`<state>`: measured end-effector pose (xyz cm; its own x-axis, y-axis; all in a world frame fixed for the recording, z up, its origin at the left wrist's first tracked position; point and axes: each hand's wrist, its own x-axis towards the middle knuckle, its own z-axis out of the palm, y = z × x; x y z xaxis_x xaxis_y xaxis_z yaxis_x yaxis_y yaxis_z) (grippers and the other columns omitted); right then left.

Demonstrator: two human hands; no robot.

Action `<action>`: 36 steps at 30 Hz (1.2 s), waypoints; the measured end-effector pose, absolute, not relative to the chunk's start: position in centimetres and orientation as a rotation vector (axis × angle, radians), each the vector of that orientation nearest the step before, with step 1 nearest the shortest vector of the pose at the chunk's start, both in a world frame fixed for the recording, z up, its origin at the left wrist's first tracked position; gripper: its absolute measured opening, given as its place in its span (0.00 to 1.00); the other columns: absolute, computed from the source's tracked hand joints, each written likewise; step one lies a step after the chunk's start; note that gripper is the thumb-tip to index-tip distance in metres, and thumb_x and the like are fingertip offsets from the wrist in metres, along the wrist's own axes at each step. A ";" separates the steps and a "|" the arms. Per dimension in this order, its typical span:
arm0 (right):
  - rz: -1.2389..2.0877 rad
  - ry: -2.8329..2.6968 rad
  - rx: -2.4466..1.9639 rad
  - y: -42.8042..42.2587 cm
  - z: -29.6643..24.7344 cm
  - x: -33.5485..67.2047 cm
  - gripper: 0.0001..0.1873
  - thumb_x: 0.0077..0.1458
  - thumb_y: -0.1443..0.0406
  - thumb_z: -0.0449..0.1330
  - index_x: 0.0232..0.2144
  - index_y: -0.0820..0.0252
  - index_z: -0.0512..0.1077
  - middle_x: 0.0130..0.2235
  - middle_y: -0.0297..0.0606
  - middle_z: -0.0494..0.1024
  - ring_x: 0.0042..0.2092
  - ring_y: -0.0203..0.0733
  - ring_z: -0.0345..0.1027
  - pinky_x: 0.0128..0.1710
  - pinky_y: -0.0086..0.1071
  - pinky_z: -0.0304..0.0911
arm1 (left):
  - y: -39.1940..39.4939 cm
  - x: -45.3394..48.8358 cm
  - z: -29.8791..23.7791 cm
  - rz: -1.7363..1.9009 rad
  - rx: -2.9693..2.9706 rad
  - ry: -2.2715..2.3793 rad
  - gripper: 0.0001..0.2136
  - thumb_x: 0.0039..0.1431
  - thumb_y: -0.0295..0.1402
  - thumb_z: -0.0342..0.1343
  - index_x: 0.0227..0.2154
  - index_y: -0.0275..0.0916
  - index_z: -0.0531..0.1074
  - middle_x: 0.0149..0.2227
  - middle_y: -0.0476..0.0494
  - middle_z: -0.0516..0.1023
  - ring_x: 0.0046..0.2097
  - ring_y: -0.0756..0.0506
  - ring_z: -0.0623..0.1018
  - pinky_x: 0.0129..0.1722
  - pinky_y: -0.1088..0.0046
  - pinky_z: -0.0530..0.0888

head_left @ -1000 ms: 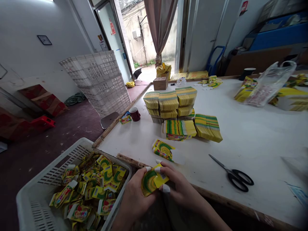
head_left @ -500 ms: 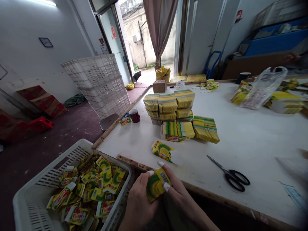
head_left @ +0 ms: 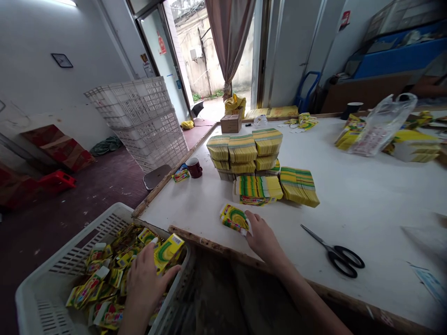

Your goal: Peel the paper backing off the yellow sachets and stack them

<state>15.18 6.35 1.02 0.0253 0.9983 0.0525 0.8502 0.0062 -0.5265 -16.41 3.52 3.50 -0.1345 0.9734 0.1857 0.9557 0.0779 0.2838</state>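
Note:
My left hand (head_left: pixel 145 278) is over the white plastic crate (head_left: pixel 42 298) at the lower left, its fingers closed on a folded yellow and green carton (head_left: pixel 168 247). The crate holds several folded cartons of the same kind (head_left: pixel 104 298). My right hand (head_left: pixel 262 238) rests on the white table (head_left: pixel 366 200), fingers lying on the white flap of a flat yellow and green carton (head_left: pixel 234 217) near the front edge.
Stacks of flat cartons (head_left: pixel 258 163) stand mid-table. Black scissors (head_left: pixel 335 253) lie to the right. A dark red mug (head_left: pixel 194 166) sits at the left edge. A clear plastic bag (head_left: pixel 379 123) and more cartons lie far right. Stacked white crates (head_left: pixel 139 121) stand on the floor.
Both hands held one folded carton together before. Now my left hand has carried it left over the crate, and my right hand has reached forward onto the flat carton on the table.

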 end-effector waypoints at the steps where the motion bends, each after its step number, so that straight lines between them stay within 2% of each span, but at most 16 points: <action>1: 0.430 -1.878 -1.976 7.0 0.7 15.2 0.26 0.54 0.73 0.54 0.57 0.70 0.61 0.51 0.54 0.72 0.52 0.55 0.65 0.50 0.42 0.61 | 3.6 -16.7 3.5 0.526 1.992 2.263 0.40 0.44 0.54 0.56 0.54 0.27 0.62 0.56 0.22 0.68 0.58 0.26 0.66 0.54 0.47 0.66; 5: 0.387 -1.914 -2.056 8.1 -0.8 14.6 0.24 0.53 0.79 0.50 0.52 0.68 0.66 0.47 0.52 0.74 0.48 0.55 0.66 0.46 0.43 0.59 | 3.2 -14.6 3.3 0.559 1.969 1.943 0.34 0.50 0.55 0.52 0.52 0.32 0.66 0.54 0.29 0.71 0.58 0.32 0.69 0.55 0.52 0.68; 10: 0.352 -1.900 -2.110 7.8 -1.1 14.0 0.23 0.53 0.80 0.48 0.50 0.65 0.66 0.46 0.51 0.72 0.47 0.54 0.65 0.40 0.39 0.60 | 2.6 -11.0 3.0 0.606 1.975 1.677 0.24 0.53 0.47 0.55 0.49 0.38 0.70 0.51 0.35 0.75 0.54 0.36 0.73 0.54 0.56 0.70; 19: 0.408 -1.746 -2.074 7.8 -1.4 13.7 0.24 0.50 0.80 0.52 0.49 0.63 0.64 0.47 0.51 0.70 0.45 0.55 0.67 0.33 0.36 0.59 | 1.6 -8.4 3.5 0.579 1.877 1.441 0.22 0.53 0.40 0.58 0.50 0.37 0.69 0.49 0.37 0.77 0.51 0.40 0.75 0.52 0.62 0.71; 22: 0.465 -1.681 -1.992 7.8 -1.5 14.1 0.25 0.49 0.81 0.52 0.49 0.62 0.63 0.47 0.49 0.70 0.42 0.50 0.69 0.34 0.35 0.61 | 1.5 -7.8 3.5 0.582 1.826 1.397 0.21 0.53 0.39 0.59 0.50 0.37 0.70 0.48 0.36 0.77 0.50 0.40 0.76 0.52 0.62 0.71; 26: 0.561 -1.595 -1.827 6.6 -0.6 14.6 0.25 0.49 0.80 0.51 0.49 0.63 0.59 0.41 0.41 0.72 0.39 0.40 0.70 0.39 0.32 0.65 | 1.4 -7.2 2.2 0.626 1.682 1.316 0.21 0.52 0.39 0.61 0.48 0.37 0.71 0.46 0.36 0.79 0.48 0.39 0.76 0.51 0.61 0.71; 29: 0.789 -1.436 -1.496 4.6 0.6 13.9 0.23 0.50 0.75 0.55 0.48 0.59 0.57 0.36 0.34 0.71 0.35 0.37 0.70 0.38 0.30 0.67 | 1.4 -5.8 1.0 0.872 1.386 1.161 0.27 0.46 0.43 0.66 0.49 0.39 0.70 0.48 0.36 0.77 0.51 0.37 0.75 0.50 0.61 0.71; 31: 1.038 -1.318 -1.186 2.9 1.3 12.6 0.21 0.48 0.73 0.57 0.45 0.57 0.60 0.34 0.32 0.70 0.33 0.36 0.69 0.34 0.29 0.67 | 1.5 -4.3 0.9 1.153 1.082 1.020 0.29 0.45 0.48 0.65 0.49 0.40 0.70 0.50 0.36 0.76 0.54 0.36 0.73 0.52 0.61 0.71; 33: 1.224 -1.264 -1.002 1.4 1.7 11.0 0.17 0.46 0.73 0.59 0.39 0.56 0.62 0.32 0.30 0.69 0.31 0.35 0.67 0.30 0.27 0.65 | 1.5 -2.5 1.5 1.384 0.763 0.892 0.27 0.50 0.54 0.58 0.48 0.41 0.72 0.49 0.37 0.77 0.53 0.37 0.74 0.52 0.60 0.71; 36: 1.318 -1.135 -0.958 0.0 2.0 9.1 0.14 0.47 0.71 0.61 0.37 0.56 0.62 0.32 0.30 0.69 0.31 0.34 0.66 0.30 0.27 0.64 | 1.6 -0.6 2.8 1.591 0.485 0.824 0.27 0.55 0.57 0.48 0.45 0.41 0.74 0.41 0.38 0.80 0.45 0.39 0.79 0.46 0.59 0.75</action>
<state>9.15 0.04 1.99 -0.0767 0.9943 0.0739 -0.2209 0.0553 -0.9737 -0.56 1.62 2.79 -0.1944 0.9711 -0.1384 -0.6736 -0.0296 0.7385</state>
